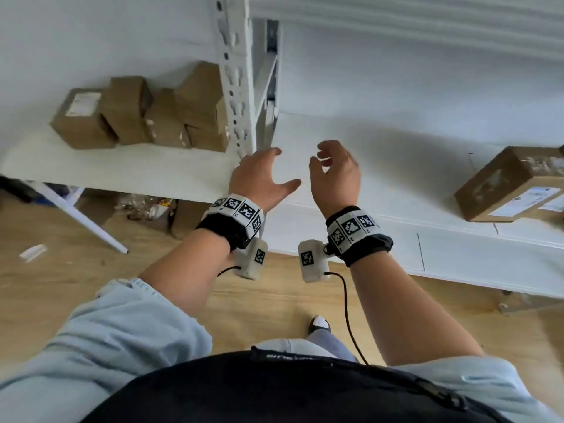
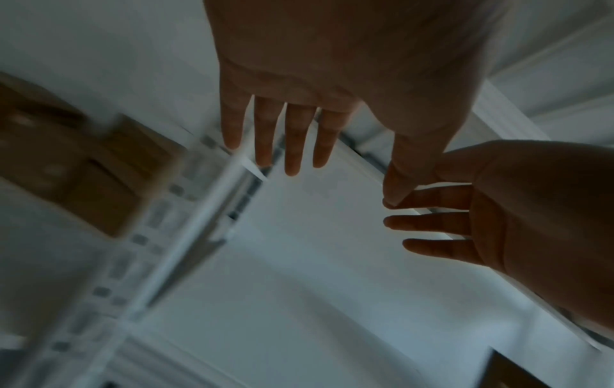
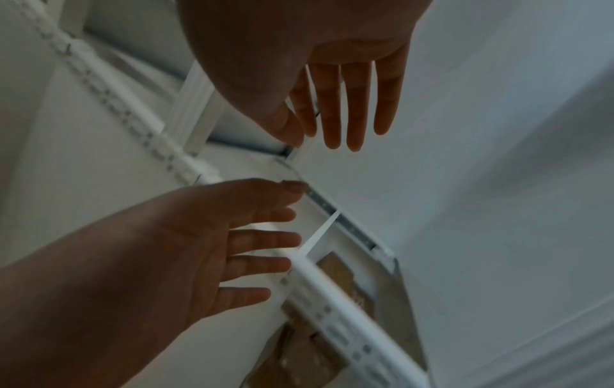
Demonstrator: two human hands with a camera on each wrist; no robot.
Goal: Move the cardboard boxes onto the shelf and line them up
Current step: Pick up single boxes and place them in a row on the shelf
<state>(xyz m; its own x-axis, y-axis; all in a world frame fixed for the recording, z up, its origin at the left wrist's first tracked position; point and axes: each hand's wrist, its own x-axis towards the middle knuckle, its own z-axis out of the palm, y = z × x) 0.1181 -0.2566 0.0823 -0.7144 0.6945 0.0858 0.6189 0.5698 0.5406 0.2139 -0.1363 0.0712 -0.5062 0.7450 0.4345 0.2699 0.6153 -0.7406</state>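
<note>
Several brown cardboard boxes (image 1: pixel 143 114) stand bunched together on the left bay of the white shelf (image 1: pixel 128 169), blurred in the left wrist view (image 2: pixel 83 170). One larger labelled box (image 1: pixel 512 187) lies at the far right of the right bay. My left hand (image 1: pixel 265 174) and right hand (image 1: pixel 334 170) hover side by side over the shelf's front edge, just right of the upright post. Both are empty. The left hand's fingers (image 2: pixel 292 136) are straight and spread; the right hand's fingers (image 3: pixel 352 105) hang relaxed. Each wrist view also shows the other hand (image 2: pixel 482 223) (image 3: pixel 199 249).
A white perforated shelf post (image 1: pixel 235 87) rises between the two bays, right by my left hand. Below the shelf sit more boxes and bags (image 1: pixel 183 221) on a wooden floor. A slanted white leg (image 1: pixel 88 224) and a paper scrap (image 1: pixel 32 251) are at the left.
</note>
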